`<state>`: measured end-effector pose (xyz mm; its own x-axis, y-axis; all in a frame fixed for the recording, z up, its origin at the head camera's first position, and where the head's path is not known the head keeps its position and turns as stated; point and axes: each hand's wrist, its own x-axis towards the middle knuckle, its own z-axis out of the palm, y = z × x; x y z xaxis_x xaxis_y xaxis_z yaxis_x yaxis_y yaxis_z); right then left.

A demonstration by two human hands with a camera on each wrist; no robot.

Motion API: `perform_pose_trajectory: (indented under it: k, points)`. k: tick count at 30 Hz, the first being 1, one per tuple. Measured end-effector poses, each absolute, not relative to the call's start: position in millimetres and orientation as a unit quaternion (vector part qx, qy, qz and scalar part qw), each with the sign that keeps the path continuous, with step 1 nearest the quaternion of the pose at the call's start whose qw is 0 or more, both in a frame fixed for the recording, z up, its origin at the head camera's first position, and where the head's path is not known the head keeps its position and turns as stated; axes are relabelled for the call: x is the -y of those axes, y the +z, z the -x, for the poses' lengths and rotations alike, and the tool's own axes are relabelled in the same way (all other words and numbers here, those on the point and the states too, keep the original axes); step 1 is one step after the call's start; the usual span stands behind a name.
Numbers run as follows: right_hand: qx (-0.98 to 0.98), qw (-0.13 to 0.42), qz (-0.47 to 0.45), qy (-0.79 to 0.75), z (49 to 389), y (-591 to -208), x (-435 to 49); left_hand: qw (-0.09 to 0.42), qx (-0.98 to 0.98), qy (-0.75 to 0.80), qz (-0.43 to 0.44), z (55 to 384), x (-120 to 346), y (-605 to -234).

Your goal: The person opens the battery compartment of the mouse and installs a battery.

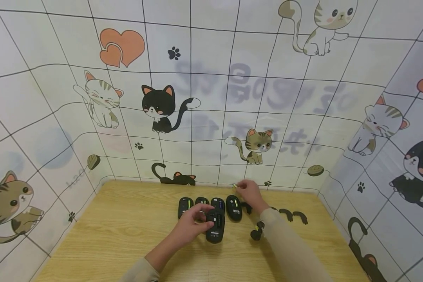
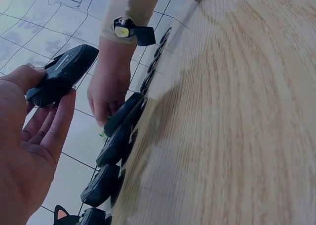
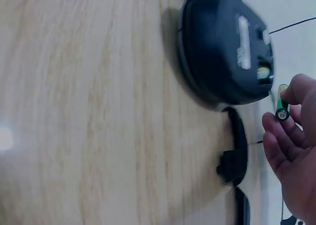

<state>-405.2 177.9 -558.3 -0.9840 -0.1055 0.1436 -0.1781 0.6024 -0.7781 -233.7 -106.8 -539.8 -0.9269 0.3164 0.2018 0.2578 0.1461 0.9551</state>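
Observation:
My left hand [image 1: 189,226] holds a black computer mouse [image 1: 216,234] by its sides, thumb on one side, above the table. Its underside, with a narrow battery slot and white labels, faces up toward the head camera. Beyond the back edge of the row of mice, my right hand [image 1: 252,194] pinches a small green battery [image 3: 282,104] between thumb and fingers. Nearest to that hand lies another black mouse [image 1: 234,207], bottom up, a yellow-green battery showing in its slot.
Several black mice, including the leftmost mouse [image 1: 184,206], lie bottom up in a row at the back of the wooden table [image 1: 127,231]. Curved black battery covers [image 1: 286,214] lie to the right. Behind stands a wall covering [image 1: 211,129] printed with cats.

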Motion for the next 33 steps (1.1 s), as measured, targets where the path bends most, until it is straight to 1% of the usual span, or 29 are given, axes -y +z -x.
perform_pose_trajectory:
  k: [5,14,24,33]
  points:
    - [0.871,0.063,-0.113,0.473,393.1,-547.8,-183.2,0.029,-0.749,0.635,-0.188,232.9,105.5,-539.4]
    - [0.846,0.057,-0.132,0.513,366.7,-531.0,-189.8,0.027,-0.748,0.634,-0.195,232.1,103.7,-539.6]
    - [0.809,0.024,-0.149,0.568,335.6,-510.8,-183.5,0.026,-0.753,0.627,-0.195,234.0,103.4,-540.3]
    - [0.804,-0.014,-0.236,0.546,312.2,-502.6,-179.9,0.026,-0.755,0.626,-0.194,229.3,101.7,-532.8]
